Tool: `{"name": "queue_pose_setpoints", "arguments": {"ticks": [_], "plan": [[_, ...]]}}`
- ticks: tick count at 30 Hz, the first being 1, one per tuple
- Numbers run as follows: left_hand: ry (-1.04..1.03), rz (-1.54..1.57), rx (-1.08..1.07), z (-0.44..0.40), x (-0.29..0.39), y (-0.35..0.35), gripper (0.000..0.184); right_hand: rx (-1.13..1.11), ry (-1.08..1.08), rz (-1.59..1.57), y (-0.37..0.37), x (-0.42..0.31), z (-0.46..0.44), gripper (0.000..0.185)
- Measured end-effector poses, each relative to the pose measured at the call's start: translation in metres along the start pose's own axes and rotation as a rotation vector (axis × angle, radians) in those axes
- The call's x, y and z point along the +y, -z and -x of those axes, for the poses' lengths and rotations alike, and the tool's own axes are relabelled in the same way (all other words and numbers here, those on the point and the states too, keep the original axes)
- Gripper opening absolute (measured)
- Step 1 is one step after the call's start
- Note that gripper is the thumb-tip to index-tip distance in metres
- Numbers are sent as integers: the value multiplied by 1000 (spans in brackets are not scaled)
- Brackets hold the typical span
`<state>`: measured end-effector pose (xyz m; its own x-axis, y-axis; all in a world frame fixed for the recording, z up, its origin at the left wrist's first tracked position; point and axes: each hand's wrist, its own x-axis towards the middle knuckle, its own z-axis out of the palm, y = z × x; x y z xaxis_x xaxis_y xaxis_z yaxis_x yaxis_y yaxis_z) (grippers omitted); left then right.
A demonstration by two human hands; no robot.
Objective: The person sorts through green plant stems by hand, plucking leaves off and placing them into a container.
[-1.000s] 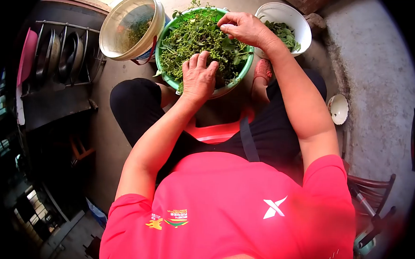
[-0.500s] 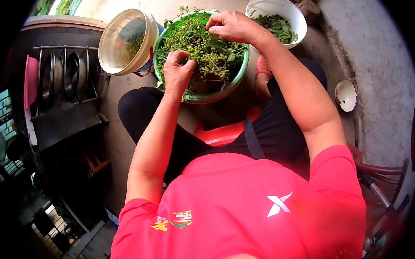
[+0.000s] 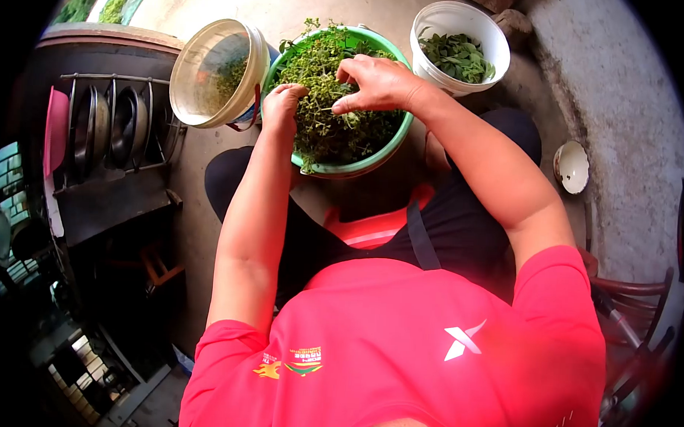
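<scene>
A green tub (image 3: pixel 396 144) between my knees is heaped with leafy green sprigs (image 3: pixel 337 134) bearing small berry-like clusters. At the heap's left side, my left hand (image 3: pixel 281 106) is closed in a pinch on a sprig. My right hand (image 3: pixel 383 83) hovers over the right part of the heap, thumb and fingers apart and curved. Nothing shows between them. To the right of the tub, a white bucket (image 3: pixel 499 68) contains loose green leaves (image 3: pixel 457 57). On the left, a translucent whitish bucket (image 3: pixel 190 73) holds small greenish bits (image 3: pixel 230 75) and leans toward the rack.
A metal rack (image 3: pixel 139 79) at left carries several pans (image 3: pixel 124 123) and a pink basin (image 3: pixel 56 130). An enamel bowl (image 3: pixel 572 167) sits by the right wall. A red stool (image 3: pixel 371 229) is under me. A wooden chair (image 3: pixel 633 291) stands at lower right.
My right hand has moved down and toward the left, and its thumb and fingers have spread apart. My left hand has shifted slightly left to the heap's edge. The view has shifted slightly.
</scene>
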<state>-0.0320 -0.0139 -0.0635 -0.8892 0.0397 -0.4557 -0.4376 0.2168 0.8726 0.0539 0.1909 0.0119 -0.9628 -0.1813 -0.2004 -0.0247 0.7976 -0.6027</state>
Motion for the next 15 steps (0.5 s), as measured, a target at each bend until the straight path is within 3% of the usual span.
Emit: {"name": "queue_pose_setpoints", "arguments": {"ticks": [1,3,4,6,9,11,13,15], "plan": [[25,0,-5,-2,1,1,16,34,-34,147,-12,-7,-1,61],[49,-68,-19,1,5,2,18,45,-25,204,-26,-14,-4,49],[20,-130,-46,2,5,3,22,79,-51,173,-28,-16,-8,33],[-10,-190,-71,9,8,4,26,66,-73,63,-21,-13,-14,28],[-578,-797,174,45,28,-1,40,55,-96,-101,-10,-4,-22,21],[-912,-801,181,66,42,-7,35,96,-35,-190,-15,6,-29,26],[-1038,-781,11,74,45,-11,32,102,-18,-286,-22,11,-37,28],[-989,-925,-82,75,39,-16,34,99,0,-385,-26,16,-43,30]]}}
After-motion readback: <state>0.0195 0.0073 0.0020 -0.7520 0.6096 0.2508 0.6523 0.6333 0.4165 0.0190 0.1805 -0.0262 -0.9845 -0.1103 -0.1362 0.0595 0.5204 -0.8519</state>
